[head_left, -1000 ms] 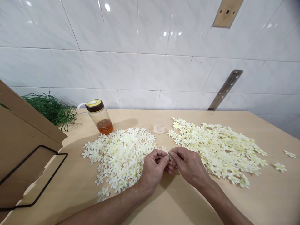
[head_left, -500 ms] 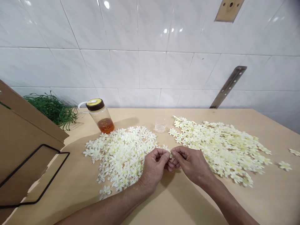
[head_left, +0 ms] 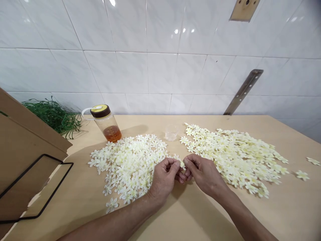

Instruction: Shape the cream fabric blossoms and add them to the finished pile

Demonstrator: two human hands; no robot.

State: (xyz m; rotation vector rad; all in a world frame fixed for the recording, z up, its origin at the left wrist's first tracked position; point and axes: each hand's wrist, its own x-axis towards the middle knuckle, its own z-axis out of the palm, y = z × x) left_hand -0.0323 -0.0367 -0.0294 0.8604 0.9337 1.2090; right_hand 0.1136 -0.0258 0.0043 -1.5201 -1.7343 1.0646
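My left hand and my right hand meet fingertip to fingertip over the wooden table. Both are closed in a pinch on one small cream fabric flower held between them. To the left lies a heap of cream flowers, touching my left hand's knuckles. A wider heap of flowers spreads out to the right of my right hand.
A small clear cup stands behind my hands. A bottle with amber liquid and a brown-yellow lid stands at back left, near green plastic stems. A cardboard box with a black wire frame fills the left. A tiled wall rises behind.
Both hands stay pinched together on the flower, with only slight finger movement. The view has shifted a little.
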